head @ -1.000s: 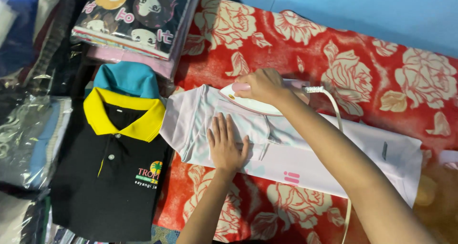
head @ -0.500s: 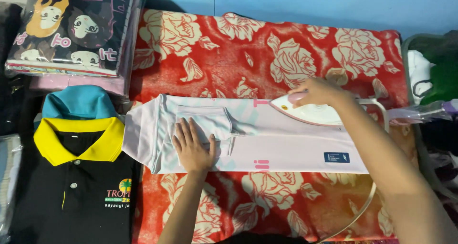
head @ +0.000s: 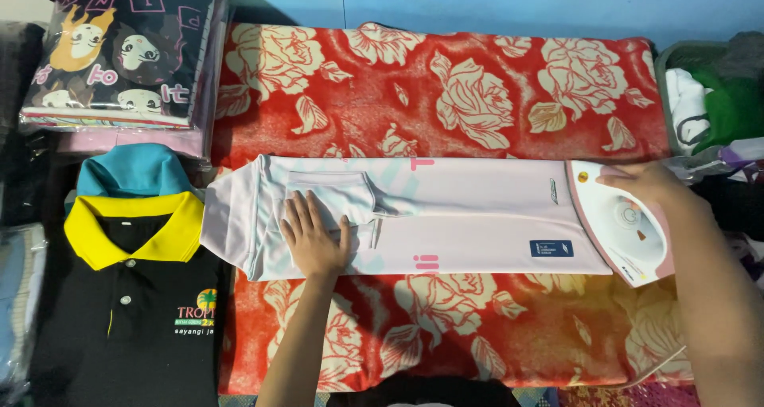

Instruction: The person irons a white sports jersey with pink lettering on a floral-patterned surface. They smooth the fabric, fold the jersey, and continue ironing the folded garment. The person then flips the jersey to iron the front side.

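A red blanket (head: pixel 477 97) with cream roses covers the surface. A folded pale pink shirt (head: pixel 469 216) lies flat across it, and a white and pink iron (head: pixel 625 236) rests at the shirt's right end.

A folded shirt (head: pixel 446 216) lies on the blanket (head: pixel 477 89), an iron (head: pixel 625 224) at its right end.

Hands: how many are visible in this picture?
2. The left hand lies flat on the pink shirt; the right hand holds the iron at its right end.

Two bare forearms — no sleeves, rings or watch visible.
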